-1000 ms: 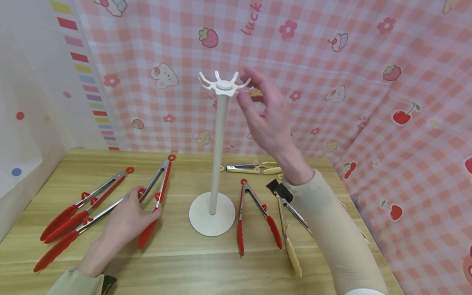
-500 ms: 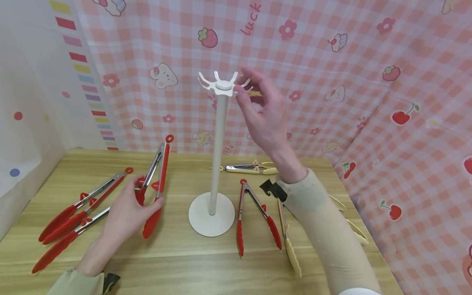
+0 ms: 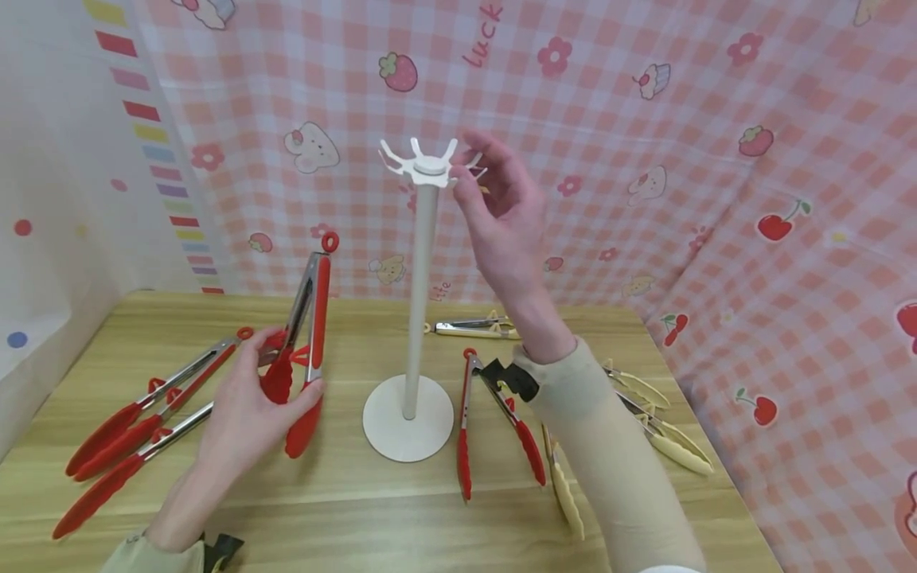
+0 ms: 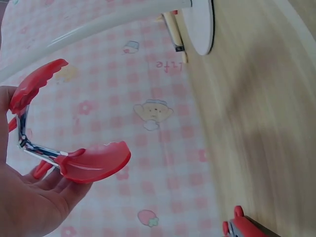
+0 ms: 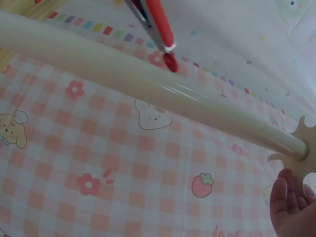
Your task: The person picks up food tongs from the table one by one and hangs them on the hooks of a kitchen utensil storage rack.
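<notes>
In the head view my left hand (image 3: 247,414) grips red-tipped tongs (image 3: 320,310) held ring-end up, off the table. In the left wrist view the tongs' red silicone heads (image 4: 96,163) are spread apart, with fingers behind the lower one. A tall white stand (image 3: 421,278) has a round base and a crown of hooks (image 3: 430,165). My right hand (image 3: 505,207) is at that crown, thumb and fingers around a right-side hook. The right wrist view shows its fingertips (image 5: 286,180) against the hook plate, with the thumb hidden there.
Red tongs (image 3: 165,406) lie at the left of the wooden table (image 3: 315,525), and another red pair (image 3: 466,430) lies right of the base. Cream tongs lie at the back (image 3: 473,328) and right (image 3: 673,446), partly under my right arm. A checked cloth (image 3: 609,119) hangs behind.
My left hand has lifted the red tongs from the table and tipped them more upright, their arms now closer together. My right hand has shifted slightly left, its thumb closer to the hook plate.
</notes>
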`<state>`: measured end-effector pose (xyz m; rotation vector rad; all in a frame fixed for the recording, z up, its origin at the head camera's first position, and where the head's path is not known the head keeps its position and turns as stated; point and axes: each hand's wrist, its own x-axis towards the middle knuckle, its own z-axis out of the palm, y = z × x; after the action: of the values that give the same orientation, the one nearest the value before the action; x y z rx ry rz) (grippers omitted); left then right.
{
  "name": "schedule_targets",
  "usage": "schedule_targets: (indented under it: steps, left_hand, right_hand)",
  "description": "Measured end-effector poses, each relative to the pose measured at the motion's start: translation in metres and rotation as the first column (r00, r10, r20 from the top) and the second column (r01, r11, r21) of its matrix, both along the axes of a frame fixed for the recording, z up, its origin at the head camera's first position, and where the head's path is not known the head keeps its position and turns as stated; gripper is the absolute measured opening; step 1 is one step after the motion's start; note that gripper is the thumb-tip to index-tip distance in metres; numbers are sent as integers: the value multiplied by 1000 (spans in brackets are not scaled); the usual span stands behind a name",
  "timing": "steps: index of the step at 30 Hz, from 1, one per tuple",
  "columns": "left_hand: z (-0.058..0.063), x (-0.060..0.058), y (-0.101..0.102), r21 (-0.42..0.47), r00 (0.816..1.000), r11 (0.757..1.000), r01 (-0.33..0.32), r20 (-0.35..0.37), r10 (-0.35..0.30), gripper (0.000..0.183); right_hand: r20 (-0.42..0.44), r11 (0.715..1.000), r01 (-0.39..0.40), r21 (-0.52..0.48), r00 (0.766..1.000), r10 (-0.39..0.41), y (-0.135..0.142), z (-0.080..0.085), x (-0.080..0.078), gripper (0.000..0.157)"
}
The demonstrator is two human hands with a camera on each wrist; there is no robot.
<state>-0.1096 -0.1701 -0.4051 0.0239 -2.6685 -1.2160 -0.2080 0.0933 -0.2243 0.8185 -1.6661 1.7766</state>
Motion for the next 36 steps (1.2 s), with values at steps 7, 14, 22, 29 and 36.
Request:
schedule_targets:
  steps: [7,14,22,29,36]
  left_hand:
    - [8,6,7,71,996,997,23,-85,-16,87]
    - [12,12,11,124,984,991,45,-174,-23,87]
    - [19,11,15,167,972,984,66,-232,-26,89]
    - [24,11,16,190,968,977,92,-247,-43,89]
    - [29,9,16,177,968,979,100,-246,-54,91]
  right_hand:
    - [-15,1000,-4,-17,1000,3,0,-2,-1,39]
    - [-12,1000,-4,-17,1000,4,-2,-1,0,39]
    - [-11,1000,-15,-25,1000,15,-3,-2,0,39]
    - [-14,1000,-7,-16,1000,7,-3,-3,-1,39]
    - [-18,1000,-5,-21,1000,5,-3,-4,-2,38]
